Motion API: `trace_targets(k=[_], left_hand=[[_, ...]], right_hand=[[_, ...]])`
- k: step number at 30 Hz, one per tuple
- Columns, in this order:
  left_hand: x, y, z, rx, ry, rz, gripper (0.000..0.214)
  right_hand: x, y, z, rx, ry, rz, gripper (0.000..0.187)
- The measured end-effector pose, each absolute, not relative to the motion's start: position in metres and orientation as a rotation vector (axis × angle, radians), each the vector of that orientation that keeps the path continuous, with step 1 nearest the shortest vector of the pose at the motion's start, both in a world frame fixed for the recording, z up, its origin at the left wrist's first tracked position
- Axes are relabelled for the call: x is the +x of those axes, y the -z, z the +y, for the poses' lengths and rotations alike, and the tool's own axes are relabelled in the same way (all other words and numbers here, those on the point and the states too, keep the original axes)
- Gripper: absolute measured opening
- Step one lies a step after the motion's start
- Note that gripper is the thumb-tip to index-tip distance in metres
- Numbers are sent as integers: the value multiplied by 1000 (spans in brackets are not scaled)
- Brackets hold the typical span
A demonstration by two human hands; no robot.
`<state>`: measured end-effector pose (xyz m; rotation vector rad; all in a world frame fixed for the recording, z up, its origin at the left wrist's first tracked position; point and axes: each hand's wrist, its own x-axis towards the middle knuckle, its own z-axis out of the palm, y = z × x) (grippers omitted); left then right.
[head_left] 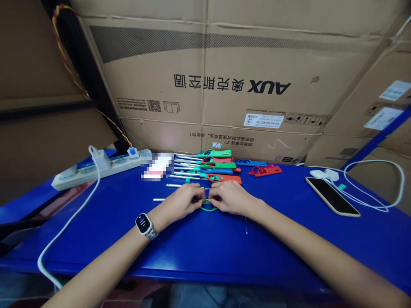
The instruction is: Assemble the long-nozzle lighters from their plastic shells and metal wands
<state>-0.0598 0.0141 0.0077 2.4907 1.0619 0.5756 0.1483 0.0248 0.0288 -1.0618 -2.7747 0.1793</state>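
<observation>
My left hand [188, 199], with a watch on its wrist, has its fingers closed in a pinch. Opposite it, almost touching, my right hand [231, 197] is closed too. Between and under the fingertips shows a green long-nosed lighter [209, 209], mostly covered by both hands. A metal tube [159, 199] sticks out to the left of my left hand. Just beyond the hands, several long-nosed lighters lie in a row, among them a green one [218, 153] and an orange-red one [224, 178], their metal tubes pointing left. A thin wire [246, 226] hangs below my right forearm.
A red lighter body [266, 170] and a blue one [252, 163] lie at the back right of the blue table [192, 252]. Farther right are a phone [334, 196] and a white cable [401, 184]. A power strip [86, 170] stands left. Cardboard [144, 64] walls the back.
</observation>
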Motion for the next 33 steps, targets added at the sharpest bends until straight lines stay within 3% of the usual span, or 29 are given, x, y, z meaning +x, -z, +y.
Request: trace_targets(k=[7,26,33], left_hand=[[-60,-8,17,2095,-556,1137,14],[-62,-11,0,2591,-530,1108,15],[-60,-10,2,2456,-548,1129,9]], right_hand=[[152,-23,25,-1089,-405,-2598,7],[153,-18,13,-1204,-360,-2485,9],[152,-19,11,-1254,-347,-2484,8]])
